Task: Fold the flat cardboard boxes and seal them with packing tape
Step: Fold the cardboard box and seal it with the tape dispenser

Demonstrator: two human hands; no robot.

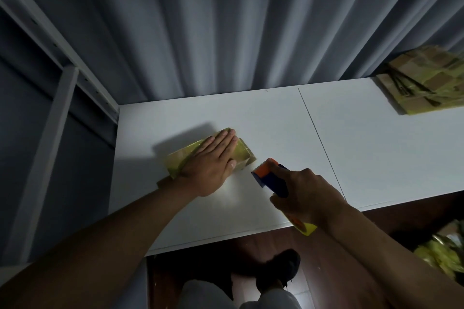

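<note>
My left hand (213, 158) lies flat over the small cardboard box (184, 158), hiding most of its top. My right hand (305, 194) covers the tape dispenser (270, 174) body and roll. At two o'clock, a blurred stack of flat boxes (424, 83) runs off the frame's edge.

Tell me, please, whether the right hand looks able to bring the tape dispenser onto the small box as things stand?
Probably yes. The right hand grips the tape dispenser just beside the small box, with bare table between them. The left hand lies flat over most of the box top, leaving only the near end free.
</note>
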